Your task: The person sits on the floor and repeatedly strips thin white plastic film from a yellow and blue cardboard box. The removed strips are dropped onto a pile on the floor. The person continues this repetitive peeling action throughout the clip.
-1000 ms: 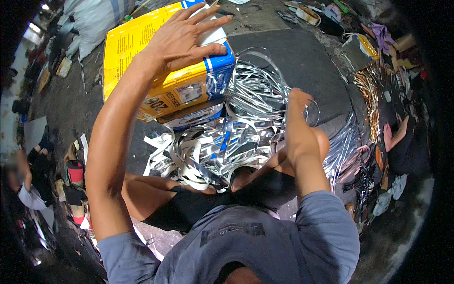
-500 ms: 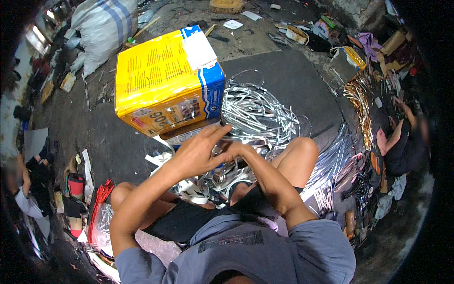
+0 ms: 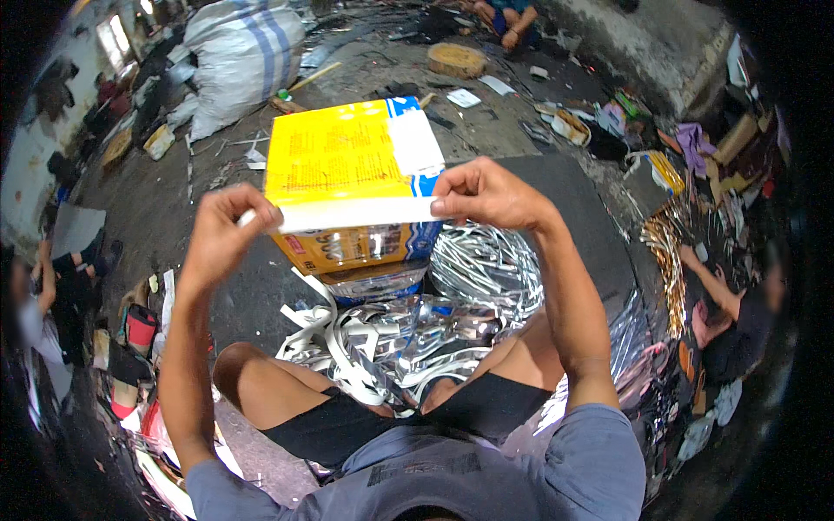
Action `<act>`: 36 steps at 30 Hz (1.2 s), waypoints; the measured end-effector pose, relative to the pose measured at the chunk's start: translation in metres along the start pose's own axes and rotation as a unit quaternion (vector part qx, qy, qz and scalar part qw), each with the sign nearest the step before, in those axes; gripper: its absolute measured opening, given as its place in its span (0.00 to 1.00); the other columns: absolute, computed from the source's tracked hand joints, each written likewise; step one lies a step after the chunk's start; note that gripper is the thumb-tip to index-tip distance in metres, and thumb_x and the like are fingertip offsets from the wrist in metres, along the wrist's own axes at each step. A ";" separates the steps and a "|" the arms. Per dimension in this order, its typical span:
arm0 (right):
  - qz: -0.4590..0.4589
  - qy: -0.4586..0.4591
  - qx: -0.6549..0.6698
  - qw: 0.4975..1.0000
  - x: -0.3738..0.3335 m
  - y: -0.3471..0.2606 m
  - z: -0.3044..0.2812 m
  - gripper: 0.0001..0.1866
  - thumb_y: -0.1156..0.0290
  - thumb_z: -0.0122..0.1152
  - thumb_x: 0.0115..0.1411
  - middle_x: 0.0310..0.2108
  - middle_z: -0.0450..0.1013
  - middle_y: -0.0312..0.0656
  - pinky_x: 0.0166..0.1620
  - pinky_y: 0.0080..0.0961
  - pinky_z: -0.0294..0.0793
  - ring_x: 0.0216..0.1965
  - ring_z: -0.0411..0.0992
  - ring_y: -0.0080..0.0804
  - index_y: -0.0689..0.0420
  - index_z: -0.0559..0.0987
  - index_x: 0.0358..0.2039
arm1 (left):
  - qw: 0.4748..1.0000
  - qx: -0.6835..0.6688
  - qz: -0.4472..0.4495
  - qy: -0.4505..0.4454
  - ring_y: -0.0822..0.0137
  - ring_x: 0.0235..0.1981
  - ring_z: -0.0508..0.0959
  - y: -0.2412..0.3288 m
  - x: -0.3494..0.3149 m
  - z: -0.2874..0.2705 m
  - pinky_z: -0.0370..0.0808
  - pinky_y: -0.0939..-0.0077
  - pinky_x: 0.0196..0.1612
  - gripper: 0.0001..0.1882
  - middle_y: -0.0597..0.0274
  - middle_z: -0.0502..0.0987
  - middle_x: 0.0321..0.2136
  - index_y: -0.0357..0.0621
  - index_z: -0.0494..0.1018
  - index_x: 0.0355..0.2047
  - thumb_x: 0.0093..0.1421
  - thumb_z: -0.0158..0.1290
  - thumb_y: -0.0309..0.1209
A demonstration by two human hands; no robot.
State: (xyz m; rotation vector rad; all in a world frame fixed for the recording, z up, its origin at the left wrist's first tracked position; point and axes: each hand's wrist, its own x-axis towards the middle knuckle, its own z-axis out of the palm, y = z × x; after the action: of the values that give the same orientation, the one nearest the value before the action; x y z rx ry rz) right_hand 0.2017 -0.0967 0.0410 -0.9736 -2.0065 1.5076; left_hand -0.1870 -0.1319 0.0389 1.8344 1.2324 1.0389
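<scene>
A white strip point(image 3: 356, 214) is stretched level between my two hands, across the near top edge of a yellow and blue box point(image 3: 334, 152). My left hand point(image 3: 228, 227) pinches its left end, and my right hand point(image 3: 486, 196) pinches the right end. Whether the strip touches the box I cannot tell. Below, between my bent legs, lies a tangle of white strips point(image 3: 347, 352) mixed with shiny silver material point(image 3: 443, 326). A heap of thin silver strips point(image 3: 486, 269) rests just right of the box.
A large white sack with blue stripes point(image 3: 239, 65) stands at the far left. Gold strips point(image 3: 665, 269) lie on the right near a seated person point(image 3: 738, 304). Another person point(image 3: 43, 295) sits at the left, and one more point(image 3: 508, 19) at the back, near a round wooden block point(image 3: 456, 61).
My hands were together low in front of the box; now they are raised and spread apart, with the white strip pulled out between them. The view has tilted up, showing more of the back.
</scene>
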 end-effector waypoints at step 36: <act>-0.217 0.237 -0.509 0.799 0.038 0.021 -0.026 0.10 0.61 0.68 0.61 0.36 0.77 0.40 0.39 0.37 0.79 0.34 0.79 0.44 0.53 0.86 0.36 | 0.968 0.096 0.230 0.026 0.62 0.30 0.81 -0.007 0.133 0.159 0.78 0.70 0.35 0.06 0.55 0.81 0.32 0.38 0.84 0.33 0.55 0.65 0.25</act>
State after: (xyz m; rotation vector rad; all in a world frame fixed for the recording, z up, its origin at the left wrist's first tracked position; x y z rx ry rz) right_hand 0.2011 -0.0480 0.0266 -0.9794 -2.3544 -0.1751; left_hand -0.0171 -0.0211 -0.0061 2.3269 0.9824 1.2525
